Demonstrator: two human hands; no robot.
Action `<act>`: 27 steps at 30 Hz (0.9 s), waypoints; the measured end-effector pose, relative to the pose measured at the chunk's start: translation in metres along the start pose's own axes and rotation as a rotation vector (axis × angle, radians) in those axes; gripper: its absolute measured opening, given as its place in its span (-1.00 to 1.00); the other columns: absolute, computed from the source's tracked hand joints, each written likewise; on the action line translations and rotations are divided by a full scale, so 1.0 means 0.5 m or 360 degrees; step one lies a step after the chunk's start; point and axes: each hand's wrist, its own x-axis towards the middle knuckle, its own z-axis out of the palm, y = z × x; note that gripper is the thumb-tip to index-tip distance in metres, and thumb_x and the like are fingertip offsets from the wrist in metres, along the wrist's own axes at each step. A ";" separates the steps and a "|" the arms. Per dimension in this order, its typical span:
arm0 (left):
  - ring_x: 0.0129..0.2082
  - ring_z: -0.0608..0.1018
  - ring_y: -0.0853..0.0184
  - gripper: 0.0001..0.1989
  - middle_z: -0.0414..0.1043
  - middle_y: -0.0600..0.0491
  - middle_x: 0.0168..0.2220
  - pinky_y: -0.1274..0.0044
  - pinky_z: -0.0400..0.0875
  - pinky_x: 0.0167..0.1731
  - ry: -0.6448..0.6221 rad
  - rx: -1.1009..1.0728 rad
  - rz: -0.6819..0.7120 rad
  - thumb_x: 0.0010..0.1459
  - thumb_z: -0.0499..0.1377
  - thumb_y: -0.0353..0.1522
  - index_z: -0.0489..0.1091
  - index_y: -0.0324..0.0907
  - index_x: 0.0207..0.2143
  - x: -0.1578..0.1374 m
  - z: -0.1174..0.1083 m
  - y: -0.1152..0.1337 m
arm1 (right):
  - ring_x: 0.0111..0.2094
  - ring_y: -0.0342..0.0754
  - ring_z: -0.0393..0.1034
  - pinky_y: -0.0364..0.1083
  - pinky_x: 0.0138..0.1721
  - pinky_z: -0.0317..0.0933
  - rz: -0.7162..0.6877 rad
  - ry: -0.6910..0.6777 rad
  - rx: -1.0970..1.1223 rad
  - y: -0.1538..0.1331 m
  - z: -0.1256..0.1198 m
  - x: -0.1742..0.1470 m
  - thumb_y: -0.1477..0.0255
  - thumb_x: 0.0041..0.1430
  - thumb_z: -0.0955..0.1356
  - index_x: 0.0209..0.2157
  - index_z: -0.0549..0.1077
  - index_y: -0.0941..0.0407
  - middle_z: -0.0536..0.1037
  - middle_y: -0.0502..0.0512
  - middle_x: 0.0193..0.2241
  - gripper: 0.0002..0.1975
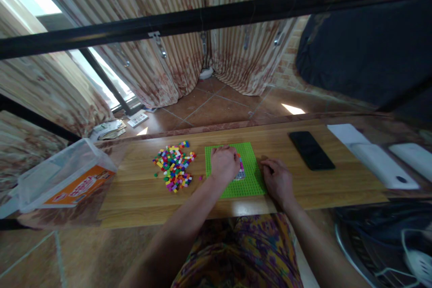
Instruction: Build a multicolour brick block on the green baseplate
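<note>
while our flat green studded plastic baseplate [254, 182] lies on the wood-grained table [135, 207], our left hand [224, 163] bends over small multicoloured bricks [241, 167] on its studs; whether those fingers grasp one, we cannot tell. our right hand [279, 184] rests beside the baseplate's right edge, fingers loosely curled, any grip hidden. leftward we have a loose pile of colourful plastic bricks [173, 166]; rightward, a black rectangular phone [311, 150].

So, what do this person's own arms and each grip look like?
Left forearm and right forearm are bare, with no sleeve, watch or cable visible. Left grip and right grip wear no gloves. A purple and yellow patterned garment shows below.
</note>
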 end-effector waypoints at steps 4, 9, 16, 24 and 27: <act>-0.23 0.52 0.26 -0.77 0.53 -0.02 -0.29 0.42 0.32 -0.13 -0.0004 -0.0023 -0.0026 0.21 0.06 -0.37 0.52 -0.15 -0.36 -0.002 0.001 0.002 | -0.23 0.06 0.44 0.04 -0.13 0.33 0.0012 -0.0016 -0.0002 0.000 0.000 0.000 0.40 0.19 0.22 -0.33 0.56 0.16 0.56 0.23 -0.29 -0.71; -0.23 0.52 0.27 -0.77 0.53 -0.02 -0.30 0.44 0.33 -0.14 -0.0008 -0.0029 -0.0042 0.20 0.06 -0.39 0.53 -0.16 -0.37 -0.002 0.005 0.003 | -0.25 0.05 0.44 0.03 -0.15 0.33 0.0014 0.0012 0.0016 0.000 0.001 -0.001 0.39 0.18 0.23 -0.35 0.56 0.15 0.56 0.22 -0.31 -0.72; -0.20 0.51 0.23 -0.77 0.53 -0.04 -0.28 0.39 0.33 -0.13 -0.0018 -0.0019 -0.0034 0.20 0.05 -0.38 0.51 -0.17 -0.36 -0.002 0.006 0.001 | -0.25 0.04 0.44 0.04 -0.15 0.32 0.0029 -0.0018 0.0024 0.001 -0.002 -0.002 0.38 0.19 0.23 -0.33 0.56 0.14 0.57 0.22 -0.29 -0.72; -0.05 0.48 0.21 -0.77 0.52 -0.01 -0.09 0.28 0.21 0.07 0.0135 -0.0308 -0.0003 0.27 0.05 -0.31 0.44 -0.13 -0.11 -0.039 0.002 -0.014 | -0.24 0.05 0.44 0.05 -0.16 0.33 -0.0056 0.0019 0.0031 0.017 0.003 -0.006 0.34 0.20 0.23 -0.34 0.56 0.14 0.57 0.22 -0.28 -0.70; -0.01 0.46 0.24 -0.74 0.51 0.00 -0.05 0.30 0.19 0.09 0.0263 -0.0339 -0.0074 0.26 0.02 -0.37 0.40 -0.12 -0.04 -0.056 -0.001 -0.053 | -0.24 0.05 0.45 0.04 -0.17 0.34 -0.0068 0.0011 0.0017 0.022 0.003 -0.009 0.32 0.21 0.23 -0.33 0.55 0.14 0.57 0.22 -0.27 -0.70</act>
